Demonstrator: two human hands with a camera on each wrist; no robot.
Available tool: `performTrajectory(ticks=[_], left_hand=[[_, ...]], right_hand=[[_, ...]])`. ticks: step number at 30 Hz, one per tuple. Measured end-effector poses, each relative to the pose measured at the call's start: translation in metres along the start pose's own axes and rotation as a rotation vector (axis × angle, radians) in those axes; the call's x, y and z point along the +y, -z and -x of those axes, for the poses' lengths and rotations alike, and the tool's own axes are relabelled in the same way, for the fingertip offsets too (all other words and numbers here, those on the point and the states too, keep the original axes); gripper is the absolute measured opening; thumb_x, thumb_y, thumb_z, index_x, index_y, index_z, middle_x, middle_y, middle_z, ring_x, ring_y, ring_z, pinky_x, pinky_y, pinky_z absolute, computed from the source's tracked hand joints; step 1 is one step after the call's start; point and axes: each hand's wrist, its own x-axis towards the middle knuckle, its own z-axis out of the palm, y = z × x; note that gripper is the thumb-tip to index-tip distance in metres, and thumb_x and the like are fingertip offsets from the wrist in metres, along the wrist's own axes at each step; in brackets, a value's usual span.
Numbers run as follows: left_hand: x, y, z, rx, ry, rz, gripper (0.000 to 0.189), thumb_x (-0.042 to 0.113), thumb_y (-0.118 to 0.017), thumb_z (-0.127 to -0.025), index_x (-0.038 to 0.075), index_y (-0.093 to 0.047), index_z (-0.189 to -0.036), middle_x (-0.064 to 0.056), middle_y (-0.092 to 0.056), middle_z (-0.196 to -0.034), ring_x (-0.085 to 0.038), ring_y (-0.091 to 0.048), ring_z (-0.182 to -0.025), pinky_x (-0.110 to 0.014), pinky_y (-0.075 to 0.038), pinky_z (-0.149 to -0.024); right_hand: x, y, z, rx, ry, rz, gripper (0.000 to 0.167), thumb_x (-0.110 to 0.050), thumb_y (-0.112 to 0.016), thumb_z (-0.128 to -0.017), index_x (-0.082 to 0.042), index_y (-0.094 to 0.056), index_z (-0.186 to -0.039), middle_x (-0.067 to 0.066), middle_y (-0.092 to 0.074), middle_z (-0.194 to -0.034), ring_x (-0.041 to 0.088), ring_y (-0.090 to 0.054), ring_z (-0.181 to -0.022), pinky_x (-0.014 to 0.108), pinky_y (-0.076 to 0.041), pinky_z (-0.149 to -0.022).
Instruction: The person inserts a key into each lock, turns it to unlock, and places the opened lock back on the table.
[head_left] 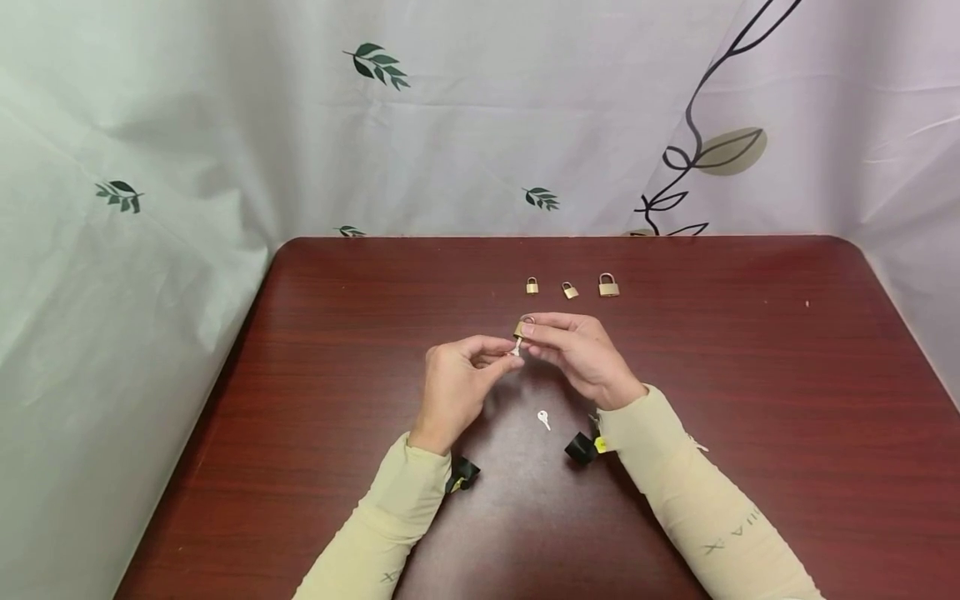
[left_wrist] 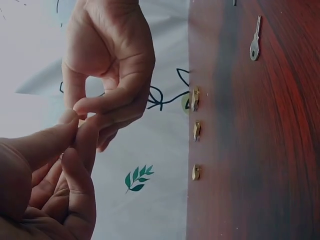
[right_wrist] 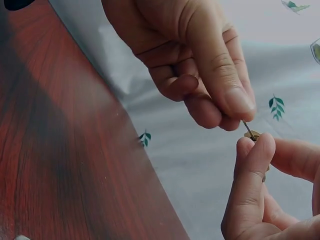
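Observation:
Both hands meet over the table, around one small brass padlock [head_left: 518,330]. My right hand [head_left: 581,354] holds its body between thumb and fingers, with the shackle pointing up. From below, my left hand [head_left: 459,390] pinches a small silver key [head_left: 517,343] by its head. In the right wrist view the thin shaft of the key [right_wrist: 248,128] reaches the underside of the padlock [right_wrist: 254,135], most of which the right fingers hide. The left wrist view shows the hands' fingertips close together, covering both pieces.
Three more brass padlocks stand in a row near the back edge: a small one [head_left: 532,286], a tilted one [head_left: 571,291] and a larger one [head_left: 609,288]. A loose key [head_left: 543,419] lies on the dark red table [head_left: 337,400] below the hands. A patterned curtain [head_left: 465,125] hangs behind.

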Motion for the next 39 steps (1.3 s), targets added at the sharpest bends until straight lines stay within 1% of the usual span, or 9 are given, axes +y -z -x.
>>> performTrajectory(ticks=[4,9,13,17,20,24,30,34,39], left_hand=[[0.0018,-0.0003,0.0011,-0.006,-0.023,-0.005,0.018,0.007,-0.087,-0.078,0.004,-0.08,-0.094,-0.005,-0.077,-0.081,-0.008,-0.072,-0.067,-0.02,-0.056,-0.061],[0.0,-0.0001,0.0038,0.002,-0.078,-0.031,0.017,0.006,-0.085,-0.079,0.003,-0.079,-0.095,-0.005,-0.076,-0.081,-0.007,-0.071,-0.067,-0.019,-0.056,-0.062],[-0.001,-0.0003,0.0054,0.025,-0.069,0.04,0.014,0.007,-0.083,-0.082,0.002,-0.079,-0.094,-0.005,-0.076,-0.08,-0.006,-0.072,-0.067,-0.022,-0.057,-0.062],[-0.0004,-0.0005,0.0042,0.039,-0.022,0.161,0.009,0.007,-0.078,-0.087,0.001,-0.078,-0.094,-0.005,-0.076,-0.079,-0.011,-0.074,-0.068,-0.026,-0.058,-0.063],[0.0006,0.0,0.0026,0.011,0.049,0.257,0.009,0.005,-0.074,-0.091,-0.001,-0.076,-0.096,-0.008,-0.076,-0.08,-0.023,-0.075,-0.07,-0.03,-0.059,-0.065],[0.0017,-0.0006,0.0005,-0.05,0.186,0.396,0.012,0.004,-0.069,-0.094,-0.006,-0.071,-0.1,-0.014,-0.076,-0.084,-0.031,-0.075,-0.074,-0.037,-0.06,-0.067],[0.0015,-0.0036,-0.0002,-0.14,0.415,0.711,0.013,0.002,-0.062,-0.098,-0.009,-0.061,-0.105,-0.025,-0.073,-0.093,-0.024,-0.076,-0.078,-0.055,-0.056,-0.08],[0.0014,-0.0048,0.0002,-0.16,0.518,0.8,0.008,0.001,-0.058,-0.099,-0.005,-0.059,-0.105,-0.023,-0.074,-0.093,-0.021,-0.076,-0.079,-0.041,-0.059,-0.079],[0.0007,-0.007,0.0,-0.204,0.577,0.809,0.008,0.002,-0.057,-0.1,-0.004,-0.058,-0.104,-0.013,-0.075,-0.086,-0.017,-0.075,-0.076,-0.027,-0.058,-0.07]], right_hand=[[0.0004,-0.0009,-0.001,0.014,0.005,-0.02,0.025,0.003,-0.064,-0.094,0.011,-0.061,-0.118,0.003,-0.073,-0.089,0.011,-0.07,-0.079,0.022,-0.057,-0.076],[0.0021,-0.0013,-0.0001,0.029,0.006,-0.027,0.036,0.002,-0.064,-0.095,0.016,-0.055,-0.126,0.002,-0.073,-0.09,0.011,-0.07,-0.08,0.022,-0.057,-0.076],[0.0031,0.0002,0.0016,0.033,0.007,-0.024,0.037,0.001,-0.065,-0.095,0.016,-0.055,-0.127,0.002,-0.073,-0.091,0.011,-0.071,-0.082,0.022,-0.056,-0.076],[0.003,0.0011,0.0015,0.037,0.01,-0.021,0.029,0.0,-0.065,-0.095,0.011,-0.06,-0.121,0.002,-0.074,-0.091,0.012,-0.071,-0.084,0.022,-0.056,-0.076],[0.0019,0.0011,0.0009,0.04,0.015,-0.024,0.025,0.0,-0.065,-0.095,0.008,-0.062,-0.118,0.002,-0.073,-0.091,0.011,-0.071,-0.083,0.023,-0.057,-0.077],[0.0002,0.0007,0.0,0.05,0.025,-0.035,0.028,0.001,-0.065,-0.095,0.011,-0.059,-0.121,0.002,-0.073,-0.09,0.01,-0.07,-0.08,0.022,-0.057,-0.076],[-0.0003,0.0008,-0.0009,0.054,0.044,-0.038,0.028,0.002,-0.064,-0.095,0.012,-0.059,-0.121,0.002,-0.073,-0.09,0.01,-0.069,-0.08,0.023,-0.057,-0.077],[-0.0005,0.0012,-0.0009,0.048,0.044,-0.039,0.026,0.002,-0.064,-0.095,0.01,-0.06,-0.119,0.002,-0.073,-0.091,0.012,-0.071,-0.082,0.024,-0.057,-0.078],[-0.0004,0.0013,-0.001,0.055,0.041,-0.029,0.038,0.001,-0.063,-0.095,0.017,-0.052,-0.128,0.002,-0.073,-0.091,0.01,-0.069,-0.08,0.022,-0.057,-0.076]])
